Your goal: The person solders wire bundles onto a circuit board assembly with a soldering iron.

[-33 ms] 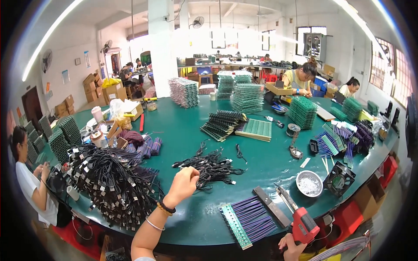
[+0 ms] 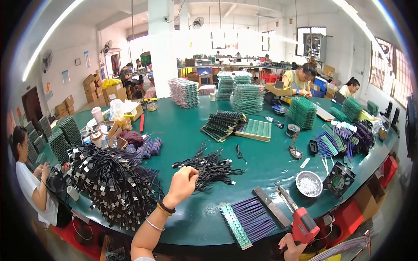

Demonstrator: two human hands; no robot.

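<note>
My left hand (image 2: 183, 183) reaches over the near edge of a small pile of black cables (image 2: 213, 167), its fingers closed in a pinch. What they hold, if anything, is hidden. At the lower right my right hand (image 2: 292, 249) is wrapped around the handle of a red soldering gun (image 2: 305, 225), whose metal tip points up and left. Beside the gun a dark bar (image 2: 271, 206) lies across purple and black wires (image 2: 254, 216). These wires run to a green circuit board strip (image 2: 235, 227) near the table's front edge.
A large heap of black cables (image 2: 115, 187) covers the left side of the table. On the right are a metal bowl (image 2: 309, 183), a black fan (image 2: 339, 179) and a solder reel (image 2: 293, 129). Stacked green boards (image 2: 302, 113) stand farther back. Co-workers sit around the table.
</note>
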